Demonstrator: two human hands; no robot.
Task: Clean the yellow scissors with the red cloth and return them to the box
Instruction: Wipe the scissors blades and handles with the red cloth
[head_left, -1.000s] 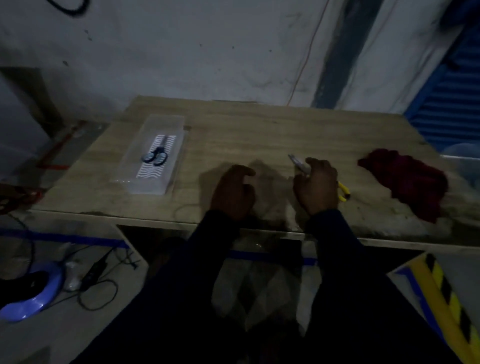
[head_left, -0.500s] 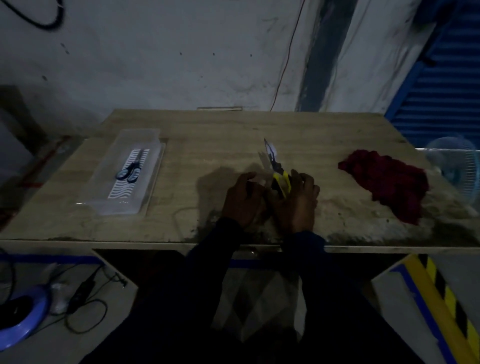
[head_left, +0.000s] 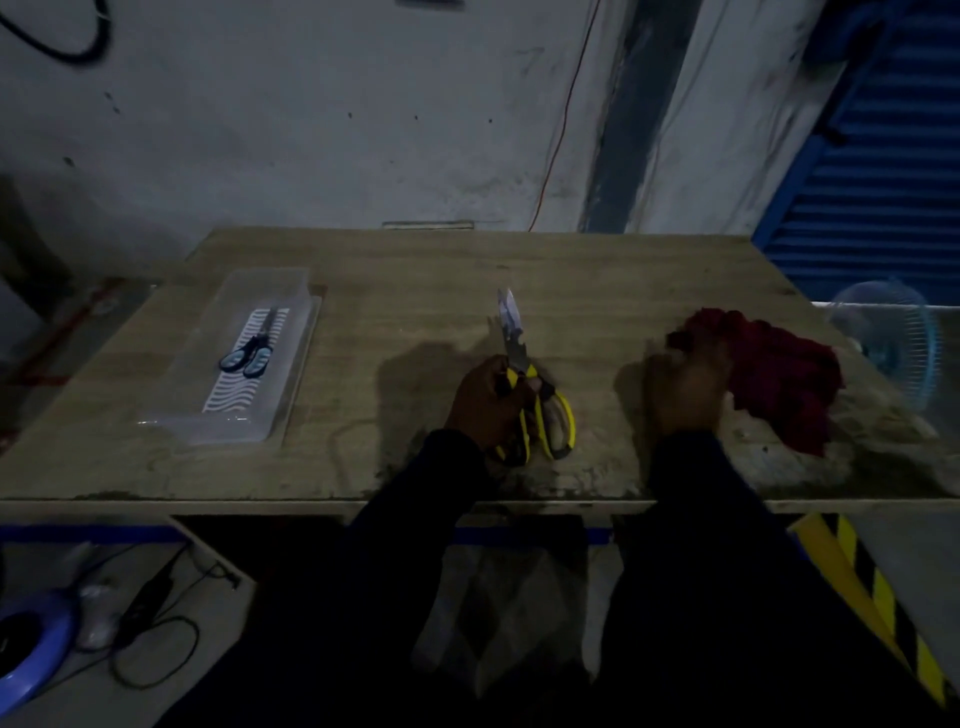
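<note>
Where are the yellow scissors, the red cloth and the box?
yellow scissors (head_left: 515, 349): head view, blade just above the pivot.
red cloth (head_left: 779, 374): head view, middle of the bunched fabric.
box (head_left: 292, 371): head view, bare right-hand wall.

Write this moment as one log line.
stage: wiping not begun; left hand: grips yellow scissors; right hand: at red cloth, grip unclear; box: holds blue-handled scissors

Matt wood-grain table (head_left: 415, 270); clear plastic box (head_left: 291, 322); shiny metal blades on yellow scissors (head_left: 524, 384); red cloth (head_left: 779, 374), seemingly nubbly.
</note>
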